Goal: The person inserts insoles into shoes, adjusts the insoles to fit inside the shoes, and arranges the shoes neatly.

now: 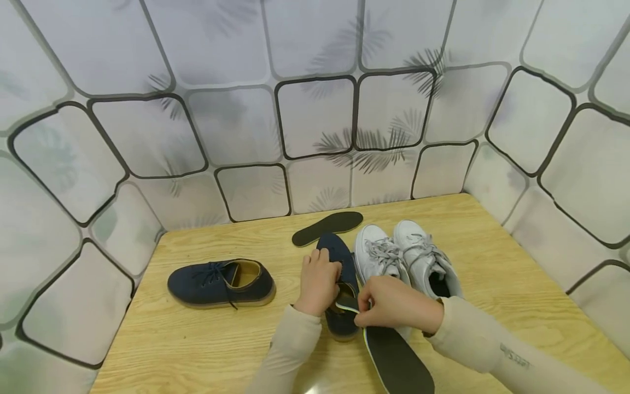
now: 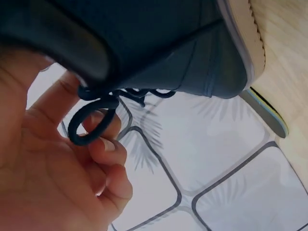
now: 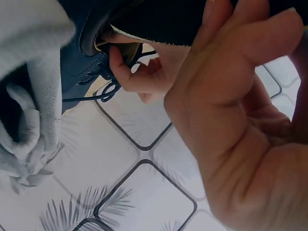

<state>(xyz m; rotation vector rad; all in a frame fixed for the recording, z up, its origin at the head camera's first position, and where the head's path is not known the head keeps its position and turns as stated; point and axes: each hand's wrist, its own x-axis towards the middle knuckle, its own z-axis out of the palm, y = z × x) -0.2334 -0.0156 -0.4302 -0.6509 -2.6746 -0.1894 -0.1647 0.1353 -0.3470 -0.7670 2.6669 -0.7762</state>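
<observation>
My left hand (image 1: 317, 280) grips a navy lace-up shoe (image 1: 336, 249) at its tongue and collar, toe pointing to the back wall. Beside its fingers a loop of lace (image 2: 77, 129) hangs in the left wrist view. A dark insole (image 1: 400, 358) with a pale edge is pinched in my right hand (image 1: 396, 302). Its front end reaches into the shoe's opening, while the rest slants down toward the front edge. In the right wrist view the insole (image 3: 159, 21) lies over the opening, close to the left fingers; its inserted tip is partly hidden.
A second navy shoe (image 1: 206, 284) lies at the left, toe leftward. Another dark insole (image 1: 328, 226) rests near the back wall. Two white sneakers (image 1: 417, 246) stand just right of the held shoe, partly behind my right hand. Patterned cloth walls (image 1: 315, 120) surround the wooden table (image 1: 197, 350).
</observation>
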